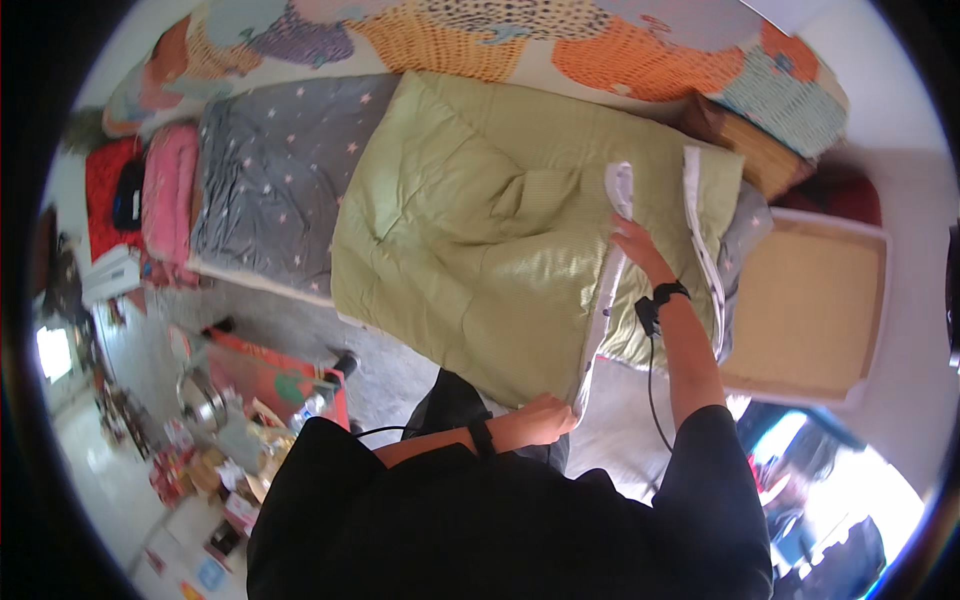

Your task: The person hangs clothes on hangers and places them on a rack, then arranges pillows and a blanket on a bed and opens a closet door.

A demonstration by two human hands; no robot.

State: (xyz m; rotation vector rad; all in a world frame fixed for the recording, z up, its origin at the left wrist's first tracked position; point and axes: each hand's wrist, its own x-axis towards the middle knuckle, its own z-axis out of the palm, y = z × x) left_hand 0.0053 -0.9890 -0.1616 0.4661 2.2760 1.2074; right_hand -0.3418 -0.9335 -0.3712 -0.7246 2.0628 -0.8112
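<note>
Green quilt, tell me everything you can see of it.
The green quilt looks soft, padded and slightly shiny, with creases across its top. A white border runs along its right side, curled at the far end. It lies rumpled, its left side over the gray starred sheet, its near part reaching toward the person. The left hand grips its near right corner; the right hand touches the border farther up. Whether the green layer right of that border is the same piece, I can't tell.

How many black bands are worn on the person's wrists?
2: one black wristband behind the left hand, which grips the light-green quilt; another behind the right hand. The black sleeves might hide more.
</note>
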